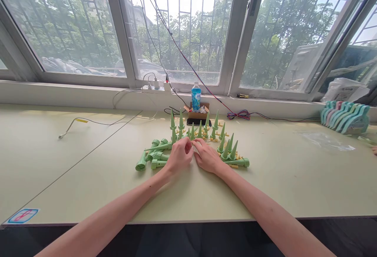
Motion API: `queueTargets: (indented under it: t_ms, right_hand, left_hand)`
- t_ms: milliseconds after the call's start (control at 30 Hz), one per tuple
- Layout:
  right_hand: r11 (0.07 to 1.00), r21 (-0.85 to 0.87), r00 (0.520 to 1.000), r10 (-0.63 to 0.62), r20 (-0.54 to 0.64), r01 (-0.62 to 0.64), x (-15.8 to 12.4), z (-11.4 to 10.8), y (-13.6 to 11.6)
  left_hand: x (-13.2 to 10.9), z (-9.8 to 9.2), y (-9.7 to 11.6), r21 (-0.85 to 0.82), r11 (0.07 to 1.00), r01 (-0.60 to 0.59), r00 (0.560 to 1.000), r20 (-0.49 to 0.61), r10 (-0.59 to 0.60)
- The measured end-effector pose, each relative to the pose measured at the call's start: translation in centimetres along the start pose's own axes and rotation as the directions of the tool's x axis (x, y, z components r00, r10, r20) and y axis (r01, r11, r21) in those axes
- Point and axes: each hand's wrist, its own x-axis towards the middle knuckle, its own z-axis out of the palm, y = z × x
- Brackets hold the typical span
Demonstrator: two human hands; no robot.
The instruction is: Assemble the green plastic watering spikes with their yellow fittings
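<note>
My left hand [180, 154] is curled closed at the middle of the table, its fingertips pinched together. My right hand [207, 156] meets it from the right, thumb and fingers drawn together at the tips. Whatever lies between the fingertips is too small and hidden to name. Several green plastic cone spikes [172, 120] stand upright just beyond both hands. Left of my left hand, more green spikes [141, 163] lie on their sides with hollow capped ends showing. Beside my right hand are upright cones [233, 151], a lying spike [240, 162] and small yellow plastic pieces [234, 166].
Behind the cones, a blue-liquid bottle [196, 97] stands by a small cardboard box [203, 114] and a dark phone [191, 122]. Cables [240, 114] run along the sill. Teal and pink plastic pieces [344, 116] are stacked at the right. Another person's hand [374, 150] shows at the right edge.
</note>
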Motion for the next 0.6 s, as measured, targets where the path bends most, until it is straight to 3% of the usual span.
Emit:
queueTargets:
  t_ms: [600]
  right_hand:
    - [0.999,-0.042,0.999,0.019,0.025,-0.018,0.05,-0.30,-0.39]
  left_hand:
    - [-0.43,-0.03,0.46,-0.002,1.000,-0.030,0.995,0.098,0.030]
